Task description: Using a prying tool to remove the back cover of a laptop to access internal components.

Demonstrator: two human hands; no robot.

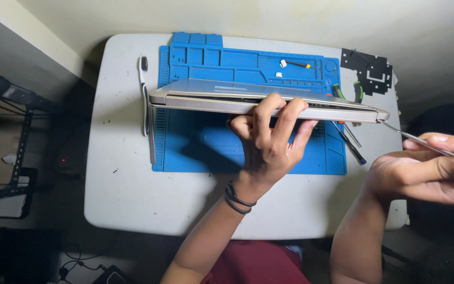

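Hands, nearest the viewer. Right hand, off the right end of the laptop, pinches a thin metal pry tool between thumb and fingers; its tip meets the seam at the laptop's right corner. Left hand, just below the laptop's middle, clamps the edge, fingers over the top, thumb beneath. Silver laptop, closed, tilted on edge above the blue repair mat. Judged rigid and moderately heavy, with a smooth, slippery shell and a fragile seam; best held mid-edge, as here. Beyond the laptop's right end: screwdrivers, black cut-out sheet. Left of the laptop: brush. All on a white table.
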